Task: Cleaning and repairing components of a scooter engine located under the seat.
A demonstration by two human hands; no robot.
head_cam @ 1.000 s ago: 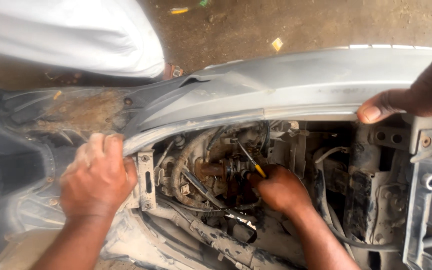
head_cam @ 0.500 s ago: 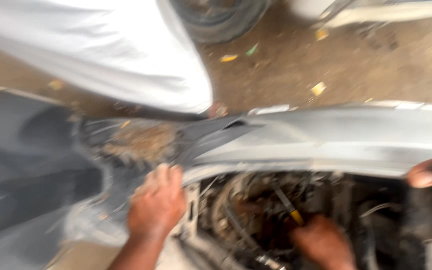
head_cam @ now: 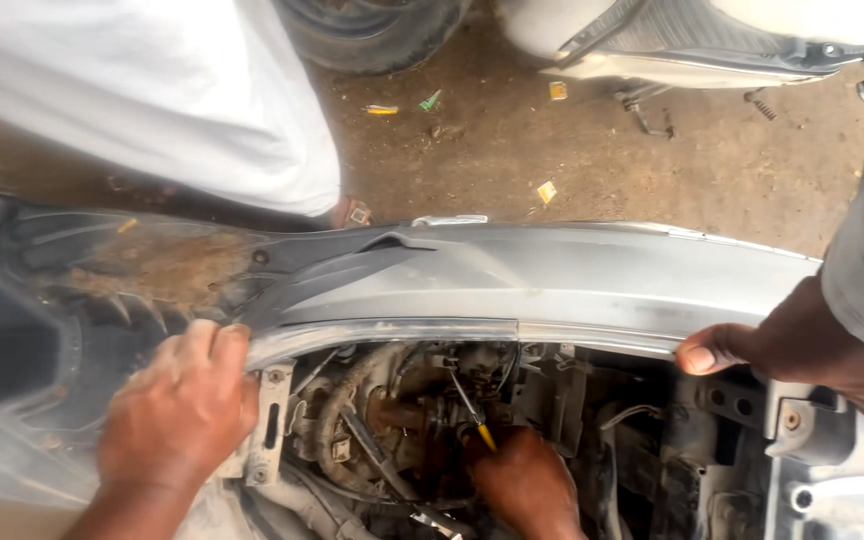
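Below, screwdriver (head_cam: 472, 410) in right fingers (head_cam: 497, 465)

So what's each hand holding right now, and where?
Right hand holds a screwdriver by its yellow handle; left hand rests on the grey body panel's edge.

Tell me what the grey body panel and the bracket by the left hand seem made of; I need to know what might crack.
The grey body panel looks like moulded plastic: smooth, dull sheen, flowing curves, a thin edge. The bracket beside the left hand looks like pressed sheet metal, flat with a slot, dusty. The screwdriver in the right hand shows a metal shaft and a yellow, probably plastic, handle.
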